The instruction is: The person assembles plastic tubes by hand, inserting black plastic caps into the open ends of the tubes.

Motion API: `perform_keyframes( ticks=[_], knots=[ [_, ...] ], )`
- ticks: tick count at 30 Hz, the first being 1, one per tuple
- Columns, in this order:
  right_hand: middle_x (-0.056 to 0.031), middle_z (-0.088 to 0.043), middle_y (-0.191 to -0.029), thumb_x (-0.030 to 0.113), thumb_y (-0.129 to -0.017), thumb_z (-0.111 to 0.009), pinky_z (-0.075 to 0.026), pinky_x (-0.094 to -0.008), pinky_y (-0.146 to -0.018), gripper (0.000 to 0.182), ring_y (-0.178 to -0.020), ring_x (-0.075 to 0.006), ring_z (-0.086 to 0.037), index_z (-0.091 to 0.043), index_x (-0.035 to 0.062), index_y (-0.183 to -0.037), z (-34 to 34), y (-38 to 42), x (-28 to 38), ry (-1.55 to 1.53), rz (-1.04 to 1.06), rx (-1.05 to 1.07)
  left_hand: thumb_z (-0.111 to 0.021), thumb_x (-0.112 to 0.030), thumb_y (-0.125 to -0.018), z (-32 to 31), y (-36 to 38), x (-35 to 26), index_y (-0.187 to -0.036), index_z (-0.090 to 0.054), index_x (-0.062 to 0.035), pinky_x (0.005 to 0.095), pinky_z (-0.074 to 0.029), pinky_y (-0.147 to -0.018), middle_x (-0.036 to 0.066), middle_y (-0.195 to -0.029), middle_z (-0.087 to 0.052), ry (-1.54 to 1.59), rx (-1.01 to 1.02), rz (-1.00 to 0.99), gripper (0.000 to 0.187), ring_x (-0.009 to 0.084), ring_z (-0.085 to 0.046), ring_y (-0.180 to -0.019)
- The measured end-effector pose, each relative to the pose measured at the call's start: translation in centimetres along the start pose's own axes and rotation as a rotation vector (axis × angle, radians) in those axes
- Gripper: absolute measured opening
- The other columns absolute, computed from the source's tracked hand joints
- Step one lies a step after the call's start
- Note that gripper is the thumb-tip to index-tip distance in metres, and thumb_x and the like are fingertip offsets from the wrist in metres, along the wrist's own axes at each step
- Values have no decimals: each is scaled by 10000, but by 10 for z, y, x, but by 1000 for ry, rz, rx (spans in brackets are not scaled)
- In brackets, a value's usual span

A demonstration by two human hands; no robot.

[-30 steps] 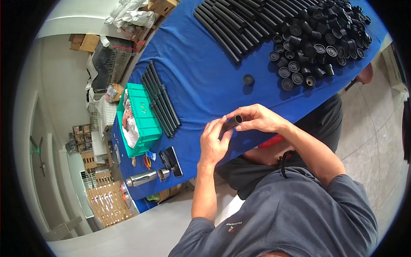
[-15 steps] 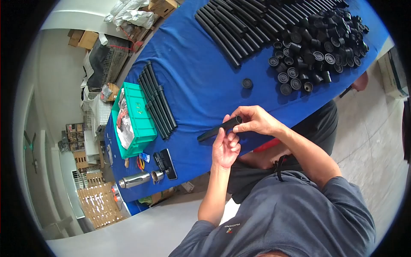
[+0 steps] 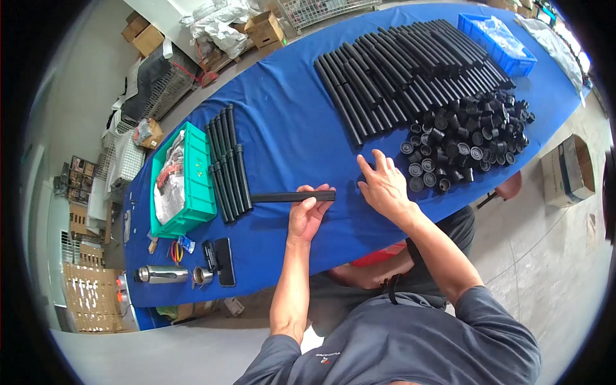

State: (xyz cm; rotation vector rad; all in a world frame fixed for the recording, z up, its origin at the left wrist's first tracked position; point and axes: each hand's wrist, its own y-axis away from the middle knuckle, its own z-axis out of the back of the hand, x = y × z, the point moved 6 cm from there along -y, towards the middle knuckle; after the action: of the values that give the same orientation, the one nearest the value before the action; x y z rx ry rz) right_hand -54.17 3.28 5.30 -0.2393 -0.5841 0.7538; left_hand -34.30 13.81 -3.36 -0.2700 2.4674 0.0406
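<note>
My left hand (image 3: 304, 220) is closed around a black tube (image 3: 276, 197) near its right end. The tube lies level above the blue cloth, its far end close to the row of black tubes (image 3: 228, 170) with collars at the left. To the right of the tube, my right hand (image 3: 387, 191) reaches over the cloth with fingers apart, and nothing shows in its grasp. The single black cap seen there earlier is not clearly visible; the hand may cover it. A heap of black ribbed caps (image 3: 463, 149) lies just beyond my right hand.
Many black tubes (image 3: 391, 70) are stacked at the back of the blue-covered table (image 3: 282, 115). A green crate (image 3: 200, 186) stands at left, a blue crate (image 3: 497, 45) at far right. A phone (image 3: 224, 262) and a metal flask (image 3: 163, 274) lie near the front left edge.
My right hand has left the tube's end and moved right, its fingers spreading. My left hand still holds the tube, which has swung nearly level. The view has shifted too.
</note>
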Motion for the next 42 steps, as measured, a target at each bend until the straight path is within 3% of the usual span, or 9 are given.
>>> perform_keyframes(
  ticks=[6, 7, 10, 11, 15, 18, 29, 36, 42],
  knots=[
    [-200, -570, -1044, 83, -858, -698, -560, -491, -840, 317, -991, -394, -636, -599, 37, -1156, -38, -19, -21, -81, 42, 173, -632, 0, -948, 1, 5, -3, -1247, -628, -70, 537, -559, -1058, 238, -1266, -684, 27, -90, -33, 306, 424, -641, -1236],
    [-219, -594, -1133, 61, -856, -711, -541, -494, -854, 358, -1002, -422, -623, -573, 20, -1184, -33, -23, -16, -175, 32, 197, -620, -32, -976, 4, 2, -5, -1246, -629, -71, 526, -565, -1051, 236, -1263, -687, 1, -98, -55, 274, 401, -663, -1210],
    [-211, -611, -1018, 38, -838, -707, -542, -459, -826, 362, -913, -412, -634, -568, 12, -1172, -44, -41, -1, -490, 67, 117, -601, -57, -1005, 15, -18, -20, -1233, -637, -80, 510, -577, -1032, 233, -1243, -697, -3, -138, -159, 232, 378, -682, -1183],
    [-158, -631, -931, 22, -853, -687, -542, -385, -791, 335, -845, -309, -654, -566, 4, -1165, -52, -50, 3, -536, 75, 111, -595, -84, -1025, 17, -28, -27, -1212, -646, -85, 491, -587, -1012, 228, -1210, -710, -21, -148, -191, 194, 358, -697, -1157],
    [-74, -646, -981, 9, -892, -675, -528, -296, -767, 296, -876, -146, -635, -570, -9, -1168, -116, -85, 2, -1259, -361, 368, -607, -102, -1027, 33, -62, -47, -1182, -648, -82, 478, -597, -992, 223, -1181, -720, -59, -215, -260, 162, 352, -704, -1138],
    [-78, -645, -1013, 25, -906, -695, -543, -295, -798, 361, -870, -146, -636, -566, -23, -1240, -127, -103, 9, -1433, -267, 358, -616, -123, -1028, 40, -81, -54, -1156, -646, -82, 470, -607, -971, 222, -1164, -722, -146, -231, -284, 138, 349, -709, -1123],
    [-88, -668, -1138, 37, -990, -650, -555, -323, -978, 392, -1031, -162, -670, -535, -27, -1360, -139, -101, 0, -1417, -340, 467, -601, -114, -1034, 41, -85, -44, -1179, -612, -70, 464, -620, -960, 235, -1189, -707, -143, -349, -271, 152, 350, -709, -1126],
    [-83, -646, -1160, 16, -988, -659, -547, -281, -938, 410, -1030, -128, -651, -520, -29, -1372, -142, -95, 1, -1389, -290, 391, -614, -122, -1033, 34, -85, -43, -1200, -580, -69, 468, -614, -969, 244, -1192, -699, -57, -360, -244, 179, 363, -702, -1131],
    [-98, -668, -1088, 21, -965, -695, -569, -269, -830, 358, -983, -129, -678, -582, -44, -1298, -132, -95, 5, -1038, -138, 232, -625, -127, -1031, 29, -84, -37, -1197, -570, -76, 469, -615, -967, 241, -1181, -698, -16, -365, -271, 182, 356, -700, -1128]
  ],
)
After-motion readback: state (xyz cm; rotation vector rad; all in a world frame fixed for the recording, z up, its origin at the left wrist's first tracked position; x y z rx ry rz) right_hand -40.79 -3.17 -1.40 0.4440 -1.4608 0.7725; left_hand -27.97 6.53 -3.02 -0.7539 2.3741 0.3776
